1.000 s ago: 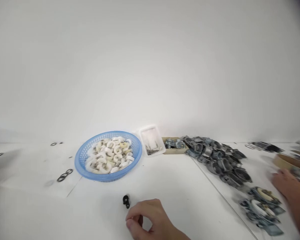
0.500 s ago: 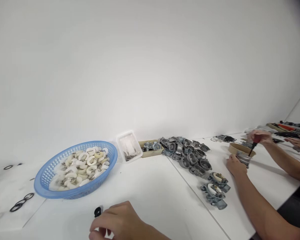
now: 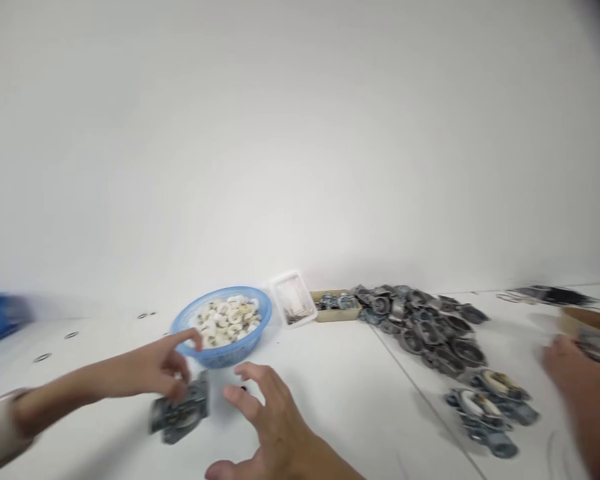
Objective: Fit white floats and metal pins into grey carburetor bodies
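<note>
My left hand reaches in from the left with its fingers apart and curved. Right below its thumb is a grey metal carburetor body, blurred, with its open side up; a light touch cannot be ruled out. My right hand is spread wide at the bottom middle, thumb to the left, holding nothing. Just beyond its fingers a small black part shows, partly covered. Behind both hands stands a blue basket full of white ring-shaped floats.
A clear plastic box and a cardboard tray with metal parts stand by the wall. Right of them lies a heap of carburetor bowls. Two carburetor bodies with floats sit nearer. A co-worker's hand is at far right. Black rings lie left.
The view has swung left. My left hand and a carburetor body have come into view. My right hand has opened wide from a curled pose. A blue container shows at far left.
</note>
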Demonstrator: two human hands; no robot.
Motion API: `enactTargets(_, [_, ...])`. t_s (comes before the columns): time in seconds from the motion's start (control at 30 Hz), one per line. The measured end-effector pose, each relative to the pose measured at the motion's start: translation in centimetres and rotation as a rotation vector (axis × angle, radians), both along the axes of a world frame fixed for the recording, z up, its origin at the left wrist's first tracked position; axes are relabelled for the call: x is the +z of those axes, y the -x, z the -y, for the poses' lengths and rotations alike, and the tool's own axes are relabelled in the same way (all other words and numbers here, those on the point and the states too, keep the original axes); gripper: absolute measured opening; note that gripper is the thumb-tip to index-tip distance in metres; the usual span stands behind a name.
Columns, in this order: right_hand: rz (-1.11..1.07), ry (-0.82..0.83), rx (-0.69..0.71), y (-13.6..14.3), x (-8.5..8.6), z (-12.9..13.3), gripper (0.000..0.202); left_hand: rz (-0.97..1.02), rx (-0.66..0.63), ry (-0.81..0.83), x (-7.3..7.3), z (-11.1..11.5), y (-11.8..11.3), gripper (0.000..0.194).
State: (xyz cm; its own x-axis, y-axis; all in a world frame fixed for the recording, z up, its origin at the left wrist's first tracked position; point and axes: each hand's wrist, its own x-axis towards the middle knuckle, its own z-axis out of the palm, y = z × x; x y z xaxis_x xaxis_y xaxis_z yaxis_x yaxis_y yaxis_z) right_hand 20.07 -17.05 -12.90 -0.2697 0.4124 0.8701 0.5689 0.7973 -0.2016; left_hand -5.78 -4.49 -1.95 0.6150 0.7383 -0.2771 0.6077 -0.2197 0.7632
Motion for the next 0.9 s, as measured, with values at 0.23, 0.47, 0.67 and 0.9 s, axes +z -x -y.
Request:
enactTargets(0.23, [0.091, 0.192, 0.038, 0.6, -1.4, -1.6, 0.116, 0.176, 0.045, 0.225, -3.0, 1.1, -3.9, 0.045])
enactTargets(0.47, [-0.024, 0.517, 0.114, -0.1, -0.6, -1.7, 0.109, 0.322, 0.045, 0.391, -7.0, 0.9, -4.2, 0.045])
enactTargets(0.67, [-0.066, 0.641, 0.133, -0.3, -0.3, -1.8, 0.1, 0.416, 0.031, 0.499, -8.8, 0.8, -4.4, 0.047])
enactTargets(0.9, [-0.045, 0.555, 0.036, -0.5, -0.8, -2.1, 0.095, 0.5, 0.014, 0.557, -9.6, 0.5, -4.0, 0.047])
